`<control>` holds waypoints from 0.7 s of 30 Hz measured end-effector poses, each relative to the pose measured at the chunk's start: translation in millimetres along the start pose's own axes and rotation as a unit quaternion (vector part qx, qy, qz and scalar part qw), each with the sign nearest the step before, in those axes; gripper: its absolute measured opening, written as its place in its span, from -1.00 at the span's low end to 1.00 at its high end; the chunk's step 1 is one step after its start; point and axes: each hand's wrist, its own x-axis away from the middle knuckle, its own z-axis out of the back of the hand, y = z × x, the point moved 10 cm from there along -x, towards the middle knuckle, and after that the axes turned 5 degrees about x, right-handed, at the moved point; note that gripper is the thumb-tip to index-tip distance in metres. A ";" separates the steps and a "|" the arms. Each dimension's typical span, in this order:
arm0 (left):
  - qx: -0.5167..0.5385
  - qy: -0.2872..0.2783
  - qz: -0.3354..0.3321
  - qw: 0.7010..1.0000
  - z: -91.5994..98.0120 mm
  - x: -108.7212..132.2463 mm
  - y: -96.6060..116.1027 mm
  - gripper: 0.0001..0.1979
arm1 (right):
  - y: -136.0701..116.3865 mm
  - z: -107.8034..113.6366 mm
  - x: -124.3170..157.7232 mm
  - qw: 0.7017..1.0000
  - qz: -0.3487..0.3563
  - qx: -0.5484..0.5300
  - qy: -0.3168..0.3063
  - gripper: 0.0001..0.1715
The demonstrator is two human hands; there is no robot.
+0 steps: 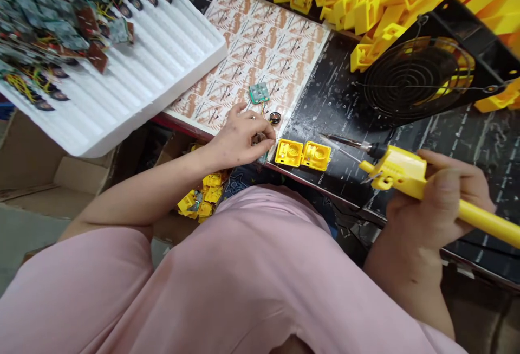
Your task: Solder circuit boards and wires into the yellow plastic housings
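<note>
A yellow plastic soldering gun (402, 169) is held above the black, white-lettered counter (337, 110). Its blocky body is joined to a smooth, rounded handle, and from the front a black collar, a metallic sleeve and a slim dark tip (345, 141) are carried; beneath these a thin, pale feed tube (345, 153) is set at a slant. The tip is pointed to the left and slightly away from the wearer, and the long axis is laid from the handle at the lower right up to the tip near the casings. Whether the counter is touched by the tip cannot be told.

The grip of the right hand (441, 202) is clamped around the gun. By the left hand (246, 137), thumb and forefinger are brought close together beside the casings (whether anything is pinched there cannot be told).

Two shallow, square yellow plastic casing halves (303, 153) are laid side by side near the counter's front edge, hollow sides up, a round perforated patch being shown in the left one. Beyond the left hand, a small green-edged circuit board (259, 93) is placed on a brown-and-white printed sheet (292, 39), with a round black speaker (275, 117) just below it.
</note>
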 end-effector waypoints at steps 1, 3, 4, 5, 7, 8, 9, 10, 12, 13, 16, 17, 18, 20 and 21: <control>0.004 -0.009 0.006 1.000 -1.8 -0.4 0.0 -0.81 | -9.1 -1.7 1.8 1.000 0.014 -0.009 0.002 -0.71; -0.003 -0.015 0.012 1.000 -3.4 -0.5 0.4 -0.80 | -20.8 -10.3 4.5 0.999 0.029 -0.011 -0.032 -0.71; -0.010 -0.011 0.014 1.000 -3.0 -0.5 0.4 -0.80 | -22.9 -12.6 5.1 0.998 0.030 -0.009 -0.046 -0.71; -0.016 -0.006 0.016 1.000 -2.4 -0.5 0.1 -0.79 | -23.2 -14.0 5.4 0.998 0.029 -0.009 -0.058 -0.70; -0.015 0.004 0.019 1.000 -0.9 -0.2 -0.9 -0.80 | -21.3 -15.5 5.9 0.996 0.027 -0.016 -0.079 -0.70; -0.009 0.007 0.022 1.000 -0.2 0.1 -1.7 -0.80 | -20.1 -16.5 6.3 0.996 0.028 -0.020 -0.088 -0.70; 0.000 0.009 0.026 1.000 0.7 0.5 -2.8 -0.79 | -19.3 -17.2 6.9 0.995 0.030 -0.026 -0.094 -0.69; 0.008 0.008 0.032 0.999 1.3 1.1 -3.8 -0.79 | -18.5 -17.4 7.4 0.995 0.032 -0.032 -0.094 -0.67; 0.021 0.001 0.041 0.999 2.2 2.2 -4.8 -0.78 | -16.7 -16.8 8.2 0.995 0.030 -0.043 -0.083 -0.60; 0.024 -0.003 0.042 0.999 2.2 2.7 -4.2 -0.79 | -16.2 -15.2 8.3 0.996 0.030 -0.047 -0.069 -0.54; 0.020 -0.009 0.032 0.999 2.0 2.8 0.7 -0.81 | -17.6 -11.4 8.1 0.998 0.033 -0.049 -0.037 -0.43; 0.016 -0.005 0.028 0.999 2.3 2.4 2.4 -0.81 | -17.8 -13.1 8.2 0.997 0.030 -0.046 -0.045 -0.50; 0.011 -0.002 0.026 1.000 2.3 1.8 4.0 -0.80 | -17.8 -16.4 8.6 0.997 0.026 -0.044 -0.064 -0.59; 0.002 0.000 0.032 0.999 1.2 0.2 5.7 -0.80 | -20.6 -23.0 11.2 0.993 0.033 -0.041 -0.110 -0.69; -0.004 -0.001 0.038 0.999 0.4 -0.8 6.3 -0.80 | -23.9 -25.1 13.2 0.990 0.047 -0.041 -0.129 -0.66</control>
